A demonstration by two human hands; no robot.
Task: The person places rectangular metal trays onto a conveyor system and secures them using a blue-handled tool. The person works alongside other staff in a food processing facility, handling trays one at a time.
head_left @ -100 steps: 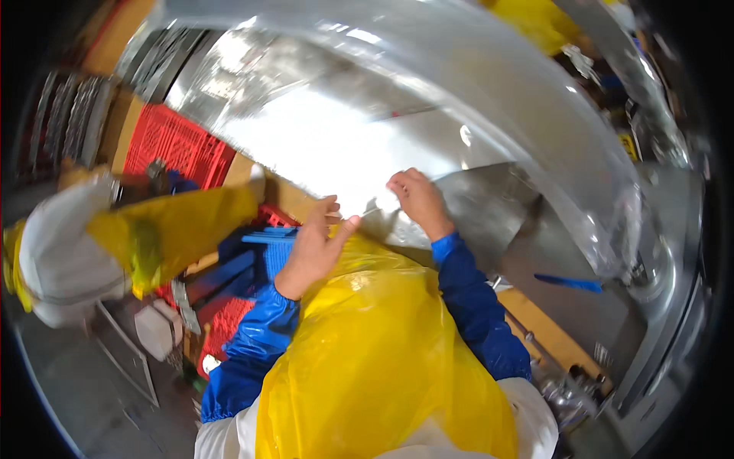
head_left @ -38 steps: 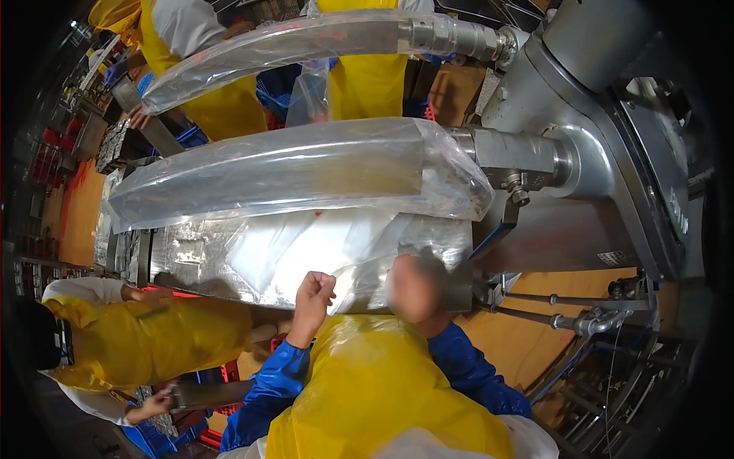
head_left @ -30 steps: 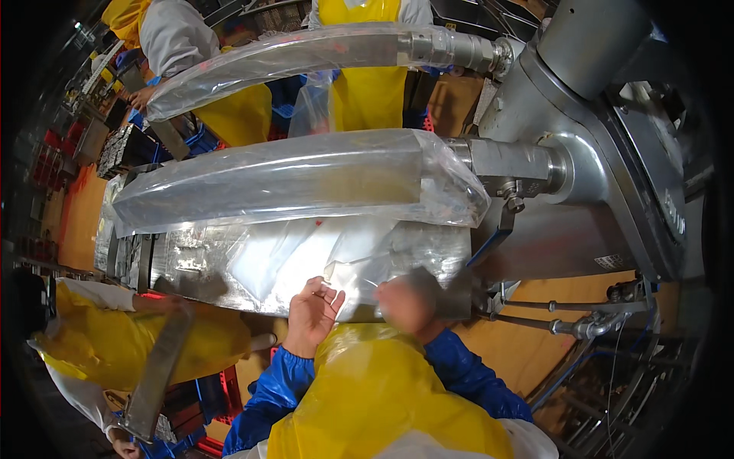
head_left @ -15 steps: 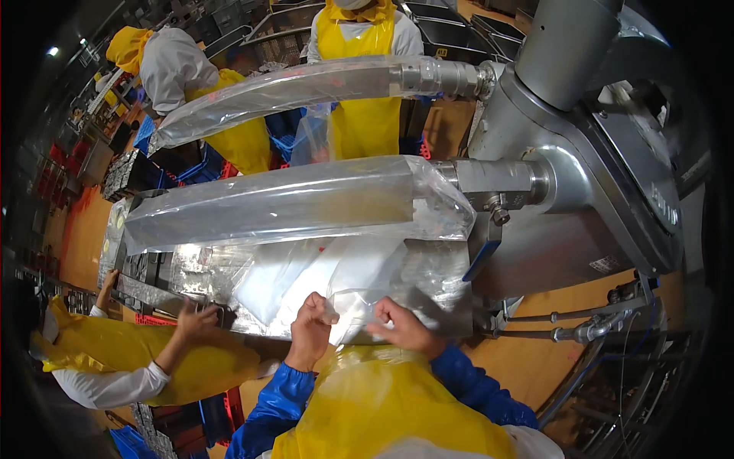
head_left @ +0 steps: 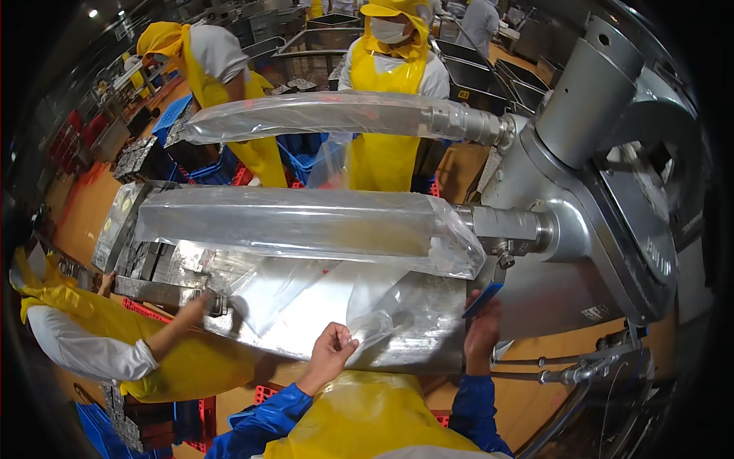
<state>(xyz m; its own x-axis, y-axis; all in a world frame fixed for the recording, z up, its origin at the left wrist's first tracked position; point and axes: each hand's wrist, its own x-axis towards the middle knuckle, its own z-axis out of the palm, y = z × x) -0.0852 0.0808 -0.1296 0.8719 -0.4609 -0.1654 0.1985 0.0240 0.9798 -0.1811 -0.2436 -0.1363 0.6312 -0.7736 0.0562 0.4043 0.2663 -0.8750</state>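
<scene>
My left hand [head_left: 330,358] is closed, thumb and fingers pinched on the edge of a clear plastic bag [head_left: 373,327] just above the metal table. At the right, my right hand [head_left: 482,330] reaches up to the blue valve handle [head_left: 483,301], with its fingers about it; part of the grip is hidden. That handle hangs below the metal valve [head_left: 505,229] of a large grey machine [head_left: 566,268]. From the valve's outlet a long clear plastic sleeve [head_left: 290,222] stretches left over the table. Behind it, a second outlet carries another clear sleeve [head_left: 313,116].
The shiny metal table [head_left: 413,329] lies under the near sleeve, with a metal frame [head_left: 141,287] at its left end. A co-worker [head_left: 115,329] in a yellow apron stands at the left, one arm over the frame. Two more people stand beyond, near blue crates [head_left: 302,157].
My right hand has left the plastic near my left hand and moved right and up to the blue handle. My left hand keeps its pinch. The whole view has shifted.
</scene>
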